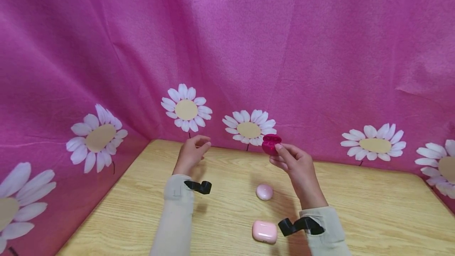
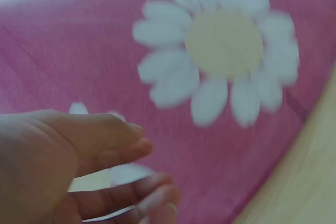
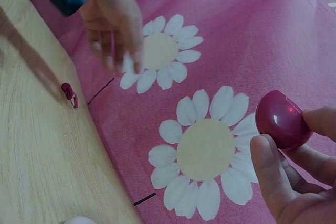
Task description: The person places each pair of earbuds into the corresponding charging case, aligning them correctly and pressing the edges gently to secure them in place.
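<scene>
My right hand (image 1: 296, 165) holds up a glossy magenta earbud case (image 1: 271, 144) between thumb and fingers, its lid raised in the head view. The case's rounded outer shell faces the right wrist view. Above the far left part of the table, my left hand (image 1: 192, 154) is in the air with fingers loosely bent and nothing in them. A small dark red earbud (image 3: 69, 95) lies on the wood near the back edge in the right wrist view, below the left hand. It does not show in the head view.
On the wooden table (image 1: 227, 181) lie a round pale pink case (image 1: 264, 192) and, nearer, a rounded pink case (image 1: 264, 231), both closed. A magenta cloth (image 1: 313, 70) with white daisies hangs along the back and left edges.
</scene>
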`<act>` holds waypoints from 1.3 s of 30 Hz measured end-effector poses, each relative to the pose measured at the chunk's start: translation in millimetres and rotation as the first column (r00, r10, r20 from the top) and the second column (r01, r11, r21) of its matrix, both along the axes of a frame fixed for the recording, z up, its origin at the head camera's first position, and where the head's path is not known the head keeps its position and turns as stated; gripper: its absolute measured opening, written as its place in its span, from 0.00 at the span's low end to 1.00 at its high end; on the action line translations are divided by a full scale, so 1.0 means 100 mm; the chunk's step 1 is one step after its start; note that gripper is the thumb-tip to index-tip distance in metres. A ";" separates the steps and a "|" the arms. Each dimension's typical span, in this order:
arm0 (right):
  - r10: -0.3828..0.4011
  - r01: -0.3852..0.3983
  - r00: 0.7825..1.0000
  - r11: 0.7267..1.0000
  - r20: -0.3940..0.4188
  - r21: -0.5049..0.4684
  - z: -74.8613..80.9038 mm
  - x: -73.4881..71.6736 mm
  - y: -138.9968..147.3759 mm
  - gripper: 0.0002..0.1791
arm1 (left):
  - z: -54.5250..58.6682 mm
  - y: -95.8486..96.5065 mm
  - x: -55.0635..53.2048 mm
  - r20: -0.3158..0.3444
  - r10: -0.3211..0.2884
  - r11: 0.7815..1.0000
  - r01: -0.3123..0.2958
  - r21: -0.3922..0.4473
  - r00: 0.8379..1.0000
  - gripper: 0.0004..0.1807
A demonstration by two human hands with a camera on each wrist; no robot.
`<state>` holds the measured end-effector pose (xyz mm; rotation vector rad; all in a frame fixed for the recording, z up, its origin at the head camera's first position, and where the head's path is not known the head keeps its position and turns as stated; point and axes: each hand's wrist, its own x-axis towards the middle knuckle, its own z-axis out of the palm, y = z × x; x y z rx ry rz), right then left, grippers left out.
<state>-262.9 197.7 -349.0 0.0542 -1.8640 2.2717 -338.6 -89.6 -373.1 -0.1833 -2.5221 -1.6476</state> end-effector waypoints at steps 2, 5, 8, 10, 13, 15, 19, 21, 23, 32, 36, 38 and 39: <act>0.001 -0.001 1.000 1.000 0.000 0.000 0.00 0.00 0.00 0.20 | -0.03 -0.05 0.00 -0.006 0.055 0.992 -0.056 -0.114 0.998 0.14; 0.004 -0.004 1.000 1.000 -0.003 0.000 0.00 -0.01 0.00 0.20 | -0.07 -0.11 0.01 -0.019 0.121 0.955 -0.121 -0.270 0.993 0.13; 0.004 -0.004 1.000 1.000 -0.011 -0.002 -0.01 -0.01 0.00 0.20 | -0.11 -0.16 0.01 -0.033 0.157 0.918 -0.158 -0.364 0.987 0.13; 0.003 -0.003 1.000 1.000 -0.016 -0.006 -0.01 -0.01 0.00 0.20 | -0.14 -0.18 0.00 -0.023 0.170 0.904 -0.165 -0.394 0.985 0.14; 0.003 -0.003 1.000 1.000 -0.014 -0.009 -0.01 -0.01 0.00 0.20 | -0.19 -0.19 -0.01 0.004 0.176 0.886 -0.157 -0.437 0.984 0.16; 0.003 -0.003 1.000 1.000 -0.007 -0.007 -0.01 -0.01 0.01 0.21 | -0.23 -0.19 -0.02 0.016 0.178 0.875 -0.151 -0.460 0.984 0.17; 0.002 -0.002 1.000 1.000 0.005 0.000 0.00 0.00 0.01 0.22 | -0.30 -0.20 -0.03 0.016 0.172 0.864 -0.143 -0.483 0.985 0.19; 0.002 -0.002 1.000 1.000 0.007 0.002 0.01 0.00 0.01 0.23 | -0.33 -0.20 -0.04 0.020 0.151 0.866 -0.122 -0.485 0.988 0.18; 0.004 -0.004 1.000 1.000 0.007 0.004 0.02 0.01 0.01 0.23 | -0.36 -0.21 -0.05 0.030 0.120 0.866 -0.090 -0.492 0.992 0.16; 0.014 -0.014 1.000 1.000 0.008 0.008 0.03 0.02 0.01 0.22 | -0.40 -0.20 -0.07 0.031 0.053 0.852 -0.029 -0.523 0.998 0.15; 0.014 -0.014 1.000 1.000 0.007 0.002 0.03 0.02 0.01 0.21 | -0.40 -0.18 -0.07 0.049 0.053 0.856 -0.020 -0.517 0.997 0.13; 0.013 -0.013 1.000 1.000 0.005 0.004 0.03 0.02 0.02 0.21 | -0.39 -0.16 -0.06 0.047 0.049 0.852 -0.017 -0.524 0.998 0.11; 0.013 -0.013 1.000 1.000 0.004 0.005 0.03 0.02 0.02 0.22 | -0.39 -0.16 -0.06 0.042 0.047 0.848 -0.017 -0.529 0.998 0.10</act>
